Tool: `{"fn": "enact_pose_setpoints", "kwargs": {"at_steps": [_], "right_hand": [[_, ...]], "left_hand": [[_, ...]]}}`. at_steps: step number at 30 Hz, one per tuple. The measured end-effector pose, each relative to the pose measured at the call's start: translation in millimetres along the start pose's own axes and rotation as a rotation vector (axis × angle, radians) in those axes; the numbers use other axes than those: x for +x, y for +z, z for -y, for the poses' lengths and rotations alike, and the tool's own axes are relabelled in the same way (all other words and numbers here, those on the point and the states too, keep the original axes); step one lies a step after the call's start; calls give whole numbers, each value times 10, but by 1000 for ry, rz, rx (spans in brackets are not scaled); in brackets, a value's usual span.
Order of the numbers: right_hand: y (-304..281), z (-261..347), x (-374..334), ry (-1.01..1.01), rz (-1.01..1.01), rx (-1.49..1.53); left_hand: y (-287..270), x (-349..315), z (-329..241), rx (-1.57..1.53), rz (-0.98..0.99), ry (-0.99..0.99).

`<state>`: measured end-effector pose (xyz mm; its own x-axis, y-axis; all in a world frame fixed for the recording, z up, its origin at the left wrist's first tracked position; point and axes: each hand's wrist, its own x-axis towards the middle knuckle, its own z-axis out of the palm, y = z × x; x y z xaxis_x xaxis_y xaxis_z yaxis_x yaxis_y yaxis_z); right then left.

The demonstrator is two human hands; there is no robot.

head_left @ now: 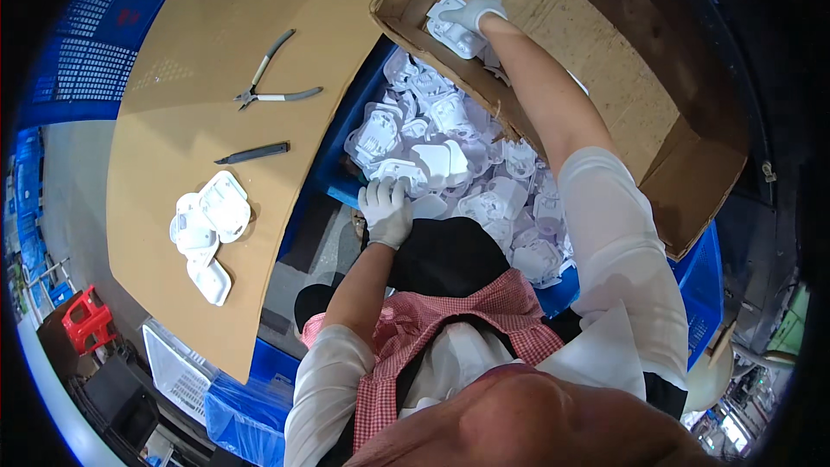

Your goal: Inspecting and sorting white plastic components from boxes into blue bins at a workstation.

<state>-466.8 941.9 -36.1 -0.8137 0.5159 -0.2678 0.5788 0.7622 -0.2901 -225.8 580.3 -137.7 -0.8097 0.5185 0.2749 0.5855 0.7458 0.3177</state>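
Observation:
In a white glove, my right hand (474, 13) reaches into the cardboard box at the upper right. Its fingers are closed on a white plastic part (456, 37) at the box's left wall. My left hand (386, 212), also gloved, lies over the near edge of a blue bin (333, 180), its fingers slightly apart and no part visibly held. White moulded parts (441, 163), several in clear plastic covers, fill this bin. The left fingertips are close to some of them.
On the brown tabletop (199, 69) at left lie cutting pliers (259, 93), a dark slim knife (252, 153) and a few white parts (223, 206). The cardboard box (596, 43) overhangs the bin. A red stool (86, 320) stands on the floor at far left.

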Motion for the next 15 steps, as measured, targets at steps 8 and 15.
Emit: {"fn": "enact_pose_setpoints", "kwargs": {"at_steps": [8,15], "right_hand": [[70,-95,161,-88,149,207],[-9,-407,11,-147,264,582]], "left_hand": [[-3,-7,19,-4,13,20],[42,-19,35,-16,-15,37]]}}
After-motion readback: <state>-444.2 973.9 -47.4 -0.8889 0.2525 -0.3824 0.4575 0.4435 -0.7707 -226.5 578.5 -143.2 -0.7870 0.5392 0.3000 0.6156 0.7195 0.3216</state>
